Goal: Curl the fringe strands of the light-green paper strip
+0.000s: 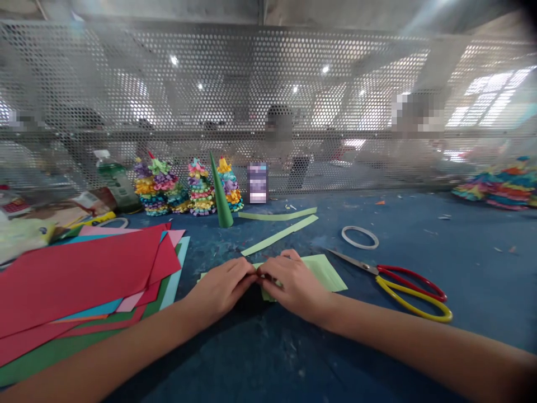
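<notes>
Pinching pale green paper (pixel 325 272), the left hand (pixel 224 284) and right hand (pixel 296 286) meet at their tips, each grip closed on it, its long axis running sideways beneath both.

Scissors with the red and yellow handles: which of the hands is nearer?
Right. The right hand is at the light green paper, just left of the scissors; the left hand is farther left.
</notes>
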Demonstrator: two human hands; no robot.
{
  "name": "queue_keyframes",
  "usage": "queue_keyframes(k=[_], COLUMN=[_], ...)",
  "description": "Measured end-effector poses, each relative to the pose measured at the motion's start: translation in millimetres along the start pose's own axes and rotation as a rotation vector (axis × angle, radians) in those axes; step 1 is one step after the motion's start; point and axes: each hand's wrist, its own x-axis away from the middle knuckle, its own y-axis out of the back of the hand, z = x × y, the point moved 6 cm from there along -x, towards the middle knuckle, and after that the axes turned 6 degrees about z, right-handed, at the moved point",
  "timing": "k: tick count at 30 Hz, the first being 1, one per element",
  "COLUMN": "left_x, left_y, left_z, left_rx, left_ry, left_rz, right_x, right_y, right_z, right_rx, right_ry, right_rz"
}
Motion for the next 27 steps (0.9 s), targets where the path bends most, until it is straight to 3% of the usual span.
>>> queue_keyframes(k=[7, 18, 22, 27], left_x=[-0.9, 1.5, 1.9, 6.5], left_y=[-0.7, -4.6, 1.2, 1.7], left_z=[0.0, 1.8, 0.1, -4.8], left_rx=[-0.118, -0.172, -0.133, -0.176], left_ry=[0.021, 0.033, 0.065, 0.006], left_rz=[0.002, 0.063, 0.014, -0.019], right_x=[0.3, 5.8, 4.4, 3.7], right_y=[2.8, 2.5, 3.0, 3.9], right_z=[-1.8, 2.4, 1.3, 0.5], right_rx=[-0.070, -0.108, -0.117, -0.109], right_ry=[-0.019, 0.100, 0.069, 0.035], right_rz=[-0.017, -0.102, -0.089, -0.064])
